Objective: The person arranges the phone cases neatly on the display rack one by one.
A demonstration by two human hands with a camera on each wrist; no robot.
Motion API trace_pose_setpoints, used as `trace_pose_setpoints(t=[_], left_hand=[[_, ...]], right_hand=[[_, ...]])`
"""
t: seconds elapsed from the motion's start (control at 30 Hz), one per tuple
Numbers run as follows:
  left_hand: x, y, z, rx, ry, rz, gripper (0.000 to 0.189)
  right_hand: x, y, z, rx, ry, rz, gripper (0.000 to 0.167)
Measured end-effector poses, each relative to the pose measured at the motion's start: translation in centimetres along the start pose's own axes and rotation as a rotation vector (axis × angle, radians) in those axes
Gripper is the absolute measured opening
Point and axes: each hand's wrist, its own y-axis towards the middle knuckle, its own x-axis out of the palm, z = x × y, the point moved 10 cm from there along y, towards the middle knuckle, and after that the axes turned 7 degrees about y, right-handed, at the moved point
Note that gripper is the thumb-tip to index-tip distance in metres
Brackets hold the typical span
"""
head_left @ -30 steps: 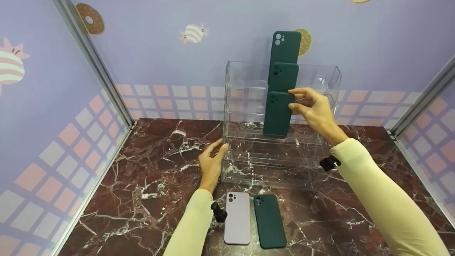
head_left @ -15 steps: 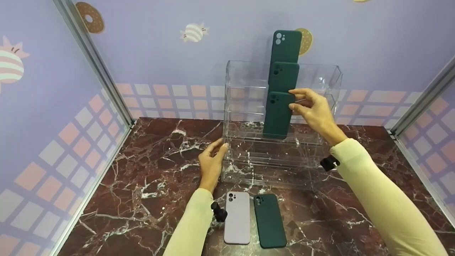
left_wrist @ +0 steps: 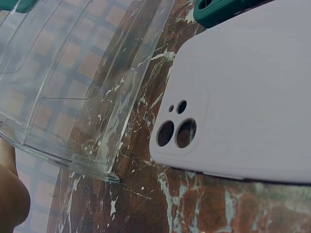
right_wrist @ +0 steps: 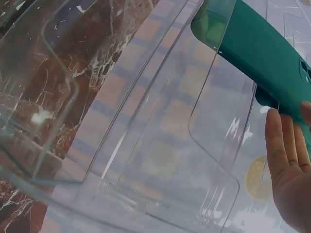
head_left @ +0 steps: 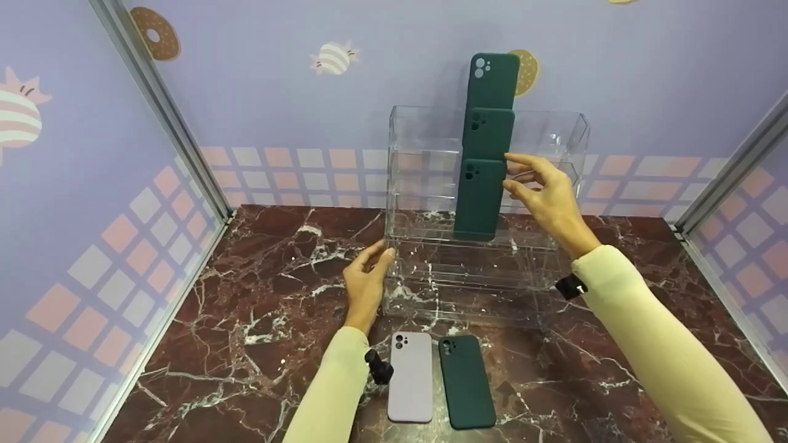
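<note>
A clear tiered display rack [head_left: 425,240] holds three dark green phone cases. The front green phone case [head_left: 479,203] leans on a lower tier, with a middle one [head_left: 491,129] and a back one [head_left: 495,83] rising behind it. My right hand [head_left: 548,197] is beside the front case's upper right edge, thumb and fingertips apart from each other and at or just off the edge. In the right wrist view its fingers [right_wrist: 278,145] extend straight beside a green case [right_wrist: 262,53]. My left hand [head_left: 364,283] rests against the rack's left side, fingers relaxed.
A pale lilac phone case [head_left: 410,378] and another green phone case [head_left: 468,381] lie on the marbled table [head_left: 277,295] in front of the rack. A patterned wall [head_left: 277,111] stands close behind the rack, with side panels left and right.
The front green case has settled slightly lower on its tier. My right hand's fingertips have loosened from its edge and shifted a little right. My left hand has stayed put.
</note>
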Motion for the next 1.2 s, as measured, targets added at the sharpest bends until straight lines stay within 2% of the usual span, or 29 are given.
trace_pose_setpoints(t=[0.23, 0.5, 0.9, 1.2], left_hand=[[0.0, -0.2, 0.1, -0.004, 0.033, -0.009, 0.032], [0.1, 0.0, 0.2, 0.002, 0.015, -0.006, 0.031], [0.0, -0.1, 0.1, -0.003, 0.012, 0.000, 0.029], [0.1, -0.1, 0.1, -0.001, 0.014, -0.015, 0.032]], right_hand=[[-1.5, -1.5, -0.4, -0.023, 0.051, 0.028, 0.044], [-2.3, -4.4, -0.3, -0.011, 0.015, 0.013, 0.046], [0.0, -9.7, -0.2, 0.006, 0.096, -0.061, 0.042], [1.5, -13.6, 1.4, 0.044, 0.136, -0.090, 0.037]])
